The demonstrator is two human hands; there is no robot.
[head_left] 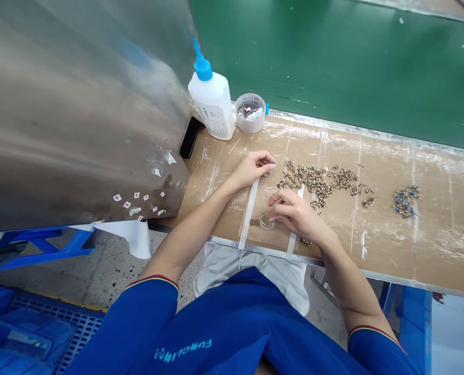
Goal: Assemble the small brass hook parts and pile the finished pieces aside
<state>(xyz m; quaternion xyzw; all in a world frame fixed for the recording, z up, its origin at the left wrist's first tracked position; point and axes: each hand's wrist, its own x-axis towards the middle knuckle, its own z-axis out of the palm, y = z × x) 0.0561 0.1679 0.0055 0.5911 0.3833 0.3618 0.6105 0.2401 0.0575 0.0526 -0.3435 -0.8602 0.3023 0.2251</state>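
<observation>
My left hand point(254, 167) is closed in a pinch above the cardboard-covered bench, with a tiny dark piece just showing at its fingertips. Nearer to me, my right hand point(294, 212) has its thumb and fingers drawn together at the rim of a small clear round dish point(265, 223). Whatever those fingers hold is too small or hidden to make out. Just beyond both hands spreads a loose pile of small brass-coloured metal parts point(312, 179). Farther right lies a smaller cluster of similar parts with blue on them point(405, 202).
A white bottle with a blue nozzle point(213, 104) stands at the back left beside a tape roll point(251, 115) holding scraps. A metal panel point(79, 114) walls off the left. Behind the bench runs a green surface point(333, 62). A toothpick-like stick point(234, 145) lies near the bottle.
</observation>
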